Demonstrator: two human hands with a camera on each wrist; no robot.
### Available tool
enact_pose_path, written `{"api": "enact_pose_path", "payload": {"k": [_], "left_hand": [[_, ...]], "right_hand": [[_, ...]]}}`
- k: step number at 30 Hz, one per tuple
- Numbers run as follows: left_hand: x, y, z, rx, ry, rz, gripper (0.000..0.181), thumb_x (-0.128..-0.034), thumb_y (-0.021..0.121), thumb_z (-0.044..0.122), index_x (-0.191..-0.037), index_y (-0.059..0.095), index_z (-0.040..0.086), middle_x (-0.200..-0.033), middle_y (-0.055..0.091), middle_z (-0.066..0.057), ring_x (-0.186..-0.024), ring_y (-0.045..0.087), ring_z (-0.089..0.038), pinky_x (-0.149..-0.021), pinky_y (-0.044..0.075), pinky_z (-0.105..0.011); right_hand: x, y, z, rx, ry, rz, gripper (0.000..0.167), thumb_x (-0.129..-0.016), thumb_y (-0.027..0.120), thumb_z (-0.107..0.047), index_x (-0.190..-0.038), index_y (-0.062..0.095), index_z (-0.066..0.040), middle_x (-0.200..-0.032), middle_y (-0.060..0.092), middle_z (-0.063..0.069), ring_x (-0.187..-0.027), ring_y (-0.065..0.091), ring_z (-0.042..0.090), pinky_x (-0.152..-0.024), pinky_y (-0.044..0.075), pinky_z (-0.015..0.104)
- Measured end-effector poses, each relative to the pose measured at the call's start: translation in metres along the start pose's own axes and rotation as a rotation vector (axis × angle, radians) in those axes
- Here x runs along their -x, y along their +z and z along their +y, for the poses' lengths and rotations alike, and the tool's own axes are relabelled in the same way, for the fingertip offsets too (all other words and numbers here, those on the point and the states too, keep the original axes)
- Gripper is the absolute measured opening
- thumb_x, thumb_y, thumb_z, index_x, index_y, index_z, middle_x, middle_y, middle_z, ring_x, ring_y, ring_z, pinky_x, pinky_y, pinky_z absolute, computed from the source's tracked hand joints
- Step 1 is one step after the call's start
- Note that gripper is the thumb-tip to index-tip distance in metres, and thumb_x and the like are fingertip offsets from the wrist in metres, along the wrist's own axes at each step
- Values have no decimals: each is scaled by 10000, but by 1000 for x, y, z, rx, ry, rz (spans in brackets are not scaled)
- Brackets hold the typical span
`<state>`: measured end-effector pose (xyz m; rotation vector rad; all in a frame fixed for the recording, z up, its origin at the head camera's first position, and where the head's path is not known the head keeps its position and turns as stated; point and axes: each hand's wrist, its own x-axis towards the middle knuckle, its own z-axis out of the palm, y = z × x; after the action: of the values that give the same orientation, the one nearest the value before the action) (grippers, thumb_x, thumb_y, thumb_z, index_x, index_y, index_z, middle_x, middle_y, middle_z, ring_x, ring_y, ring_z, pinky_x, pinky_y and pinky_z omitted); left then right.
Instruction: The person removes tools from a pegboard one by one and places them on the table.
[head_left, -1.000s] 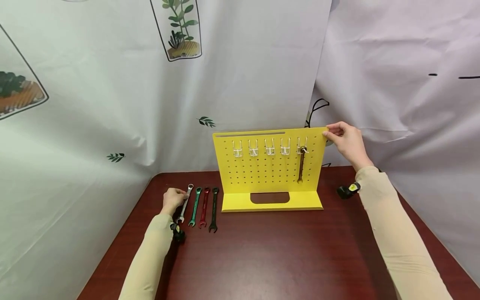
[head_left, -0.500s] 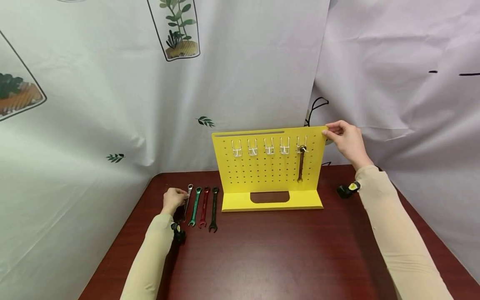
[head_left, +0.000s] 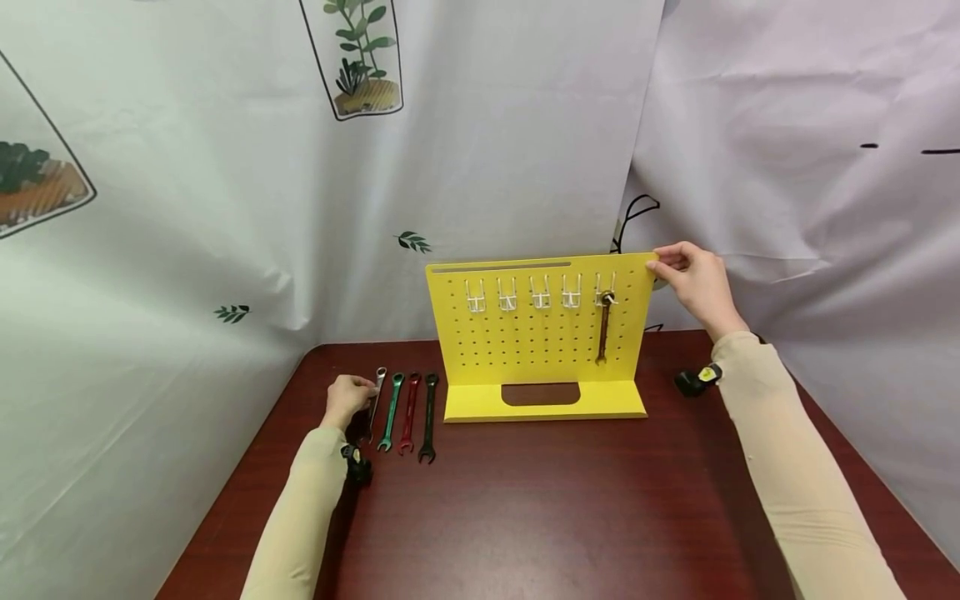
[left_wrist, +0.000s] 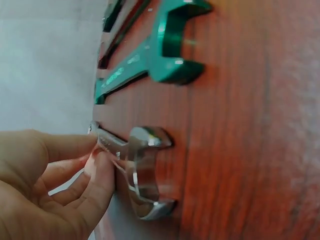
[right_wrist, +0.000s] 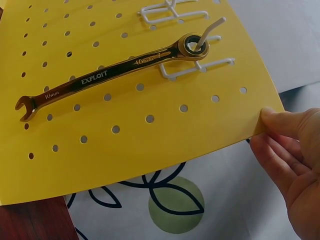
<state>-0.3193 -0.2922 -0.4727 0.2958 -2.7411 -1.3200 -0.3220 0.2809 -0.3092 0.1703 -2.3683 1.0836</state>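
Observation:
My left hand (head_left: pixel 347 400) pinches the shaft of a silver combination wrench (left_wrist: pixel 112 144) between thumb and fingers at the table's left. Its open end (left_wrist: pixel 145 172) is tipped up on edge in the left wrist view; the fingers partly hide the shaft. A green wrench (head_left: pixel 391 414), a red wrench (head_left: pixel 409 414) and a dark wrench (head_left: pixel 428 418) lie in a row just right of it. At the top right corner of a yellow pegboard (head_left: pixel 480 403), my right hand (head_left: pixel 697 283) grips the board's edge. From the rightmost hook, a bronze-coloured wrench (right_wrist: pixel 105 75) hangs by its ring end.
Several white double hooks (head_left: pixel 507 303) line the upper part of the pegboard. The board stands at the back of a dark red table (head_left: pixel 555 500). A white printed cloth (head_left: pixel 525 133) hangs close behind and along the sides.
My left hand has turned the silver wrench from lying flat onto its edge, with its place on the table nearly the same. My right hand has stayed on the pegboard corner.

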Motion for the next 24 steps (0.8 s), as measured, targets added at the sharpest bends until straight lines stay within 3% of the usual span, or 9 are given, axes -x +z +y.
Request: {"api": "enact_pose_path", "payload": {"k": [4, 10, 16, 20, 24], "left_hand": [[1, -4, -2, 38, 14, -34, 243, -964, 662, 67, -1115, 700, -119, -1041, 695, -263, -748, 671, -195, -691, 601, -326], [-5, -10, -1, 84, 20, -29, 308, -993, 649, 142, -1216, 671, -69, -1135, 673, -244, -830, 676, -237, -748, 600, -334], [-2, -12, 13, 116, 72, -42, 358, -1002, 642, 167, -1289, 640, -47, -1205, 655, -247, -969, 681, -329, -785, 597, -332], [3, -9, 27, 156, 109, -59, 382, -1013, 628, 163, -1329, 612, -51, -1293, 615, -265, -1130, 639, -387, -912, 567, -432], [6, -6, 37, 203, 131, -82, 383, -1015, 628, 166, -1341, 608, -33, -1355, 579, -249, -1192, 610, -391, -986, 521, -477]], "right_hand": [[1, 0, 0, 9, 9, 2, 364, -970, 702, -277, -1193, 687, 11, -1051, 689, 207, -802, 563, 33, -641, 428, 117], [1, 0, 1, 15, 13, 5, 345, -980, 689, -263, -1203, 684, -1, -1048, 687, 186, -836, 580, 87, -655, 435, 132], [0, 0, 1, 7, 4, 12, 348, -977, 693, -264, -1199, 686, 4, -1047, 688, 188, -818, 572, 50, -659, 439, 120], [1, -1, 0, 1, -3, 14, 345, -971, 702, -264, -1186, 691, 4, -1035, 691, 194, -792, 554, 2, -651, 433, 115], [1, -1, 1, 0, -11, 10, 355, -968, 704, -275, -1183, 690, 7, -1032, 693, 210, -773, 543, -30, -638, 423, 110]]}}
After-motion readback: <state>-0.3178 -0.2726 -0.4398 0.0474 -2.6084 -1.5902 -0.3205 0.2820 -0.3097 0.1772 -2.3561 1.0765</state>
